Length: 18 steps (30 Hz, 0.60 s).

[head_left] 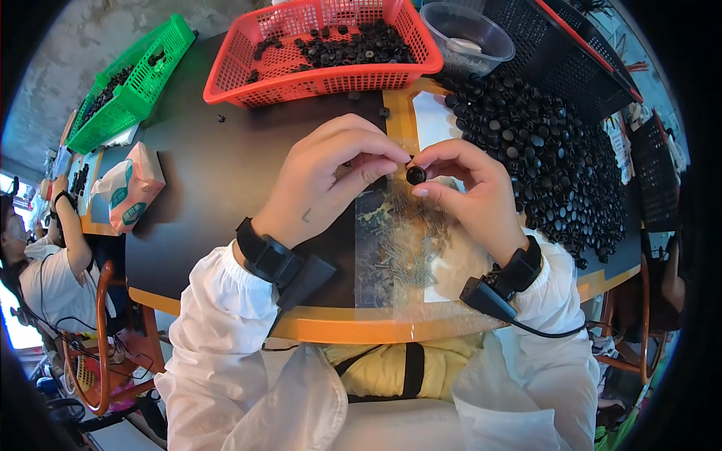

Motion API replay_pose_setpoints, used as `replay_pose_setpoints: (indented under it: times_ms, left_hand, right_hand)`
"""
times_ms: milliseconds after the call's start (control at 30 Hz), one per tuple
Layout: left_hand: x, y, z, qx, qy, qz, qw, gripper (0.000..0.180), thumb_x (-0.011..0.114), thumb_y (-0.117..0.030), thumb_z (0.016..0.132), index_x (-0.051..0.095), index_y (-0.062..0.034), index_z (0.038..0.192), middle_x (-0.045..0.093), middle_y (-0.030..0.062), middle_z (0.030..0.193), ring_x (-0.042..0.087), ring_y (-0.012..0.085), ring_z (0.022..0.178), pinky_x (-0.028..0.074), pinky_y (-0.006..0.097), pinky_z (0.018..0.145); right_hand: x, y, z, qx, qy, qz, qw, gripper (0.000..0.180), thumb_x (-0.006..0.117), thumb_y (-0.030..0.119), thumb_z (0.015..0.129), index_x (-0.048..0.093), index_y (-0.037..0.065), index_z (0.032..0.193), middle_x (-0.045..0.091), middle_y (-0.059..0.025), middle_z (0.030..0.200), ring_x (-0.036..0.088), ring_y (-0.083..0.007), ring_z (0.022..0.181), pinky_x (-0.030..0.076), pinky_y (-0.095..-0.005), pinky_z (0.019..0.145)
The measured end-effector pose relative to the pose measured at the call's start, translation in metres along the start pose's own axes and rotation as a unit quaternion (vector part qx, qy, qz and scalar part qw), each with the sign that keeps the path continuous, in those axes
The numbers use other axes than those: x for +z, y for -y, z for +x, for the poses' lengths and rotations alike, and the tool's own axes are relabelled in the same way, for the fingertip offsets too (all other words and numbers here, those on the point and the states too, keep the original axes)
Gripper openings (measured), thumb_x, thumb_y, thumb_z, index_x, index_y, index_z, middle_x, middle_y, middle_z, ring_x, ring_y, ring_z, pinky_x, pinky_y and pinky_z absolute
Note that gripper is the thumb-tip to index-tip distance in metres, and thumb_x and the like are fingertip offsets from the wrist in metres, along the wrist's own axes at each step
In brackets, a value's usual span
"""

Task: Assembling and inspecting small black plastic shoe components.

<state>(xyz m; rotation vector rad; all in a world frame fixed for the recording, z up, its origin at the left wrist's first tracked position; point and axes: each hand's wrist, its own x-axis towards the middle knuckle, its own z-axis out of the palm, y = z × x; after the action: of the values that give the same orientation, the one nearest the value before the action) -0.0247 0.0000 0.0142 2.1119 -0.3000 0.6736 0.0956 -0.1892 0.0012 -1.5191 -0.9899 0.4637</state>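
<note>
Small round black plastic cap [415, 175] sits pinched in the right hand [468, 194]; left hand [331, 174], fingertips pressed together, should meet it squarely above the desk [218, 173].

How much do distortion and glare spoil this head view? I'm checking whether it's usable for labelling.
Head view: fisheye bends the orange table edge and blackens the corners; glare whitens the clear plastic sheet; the small round black cap between left hand and right hand stays sharp.

A dark round table [210, 173] with an orange rim stands on grey concrete floor [83, 45], daylit.
</note>
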Motion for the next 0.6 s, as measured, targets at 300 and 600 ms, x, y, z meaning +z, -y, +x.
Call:
replay_pose_setpoints:
  times_ms: [300,600]
  left_hand:
    - [0.004,0.015,-0.002,-0.069,-0.099,-0.047,0.992,0.013,0.066,-0.002,0.089,0.066,-0.0031,0.102,0.065,0.0041,0.098,0.06,0.0121,0.08,0.048,0.024,0.071]
    - [0.003,0.01,-0.002,-0.15,-0.101,-0.048,0.982,0.018,0.065,-0.005,0.093,0.065,0.0005,0.11,0.065,0.006,0.108,0.063,0.0114,0.096,0.049,0.025,0.085]
  right_hand:
    - [-0.006,0.001,0.004,-0.153,0.029,-0.293,0.943,0.027,0.079,0.012,0.074,0.072,0.009,0.1,0.067,-0.0054,0.088,0.059,-0.0248,0.089,0.047,-0.0342,0.081]
    - [-0.007,-0.008,0.019,-0.13,-0.04,-0.372,0.918,0.024,0.076,0.018,0.077,0.072,0.01,0.1,0.066,-0.0036,0.086,0.057,-0.0262,0.088,0.045,-0.0363,0.08]
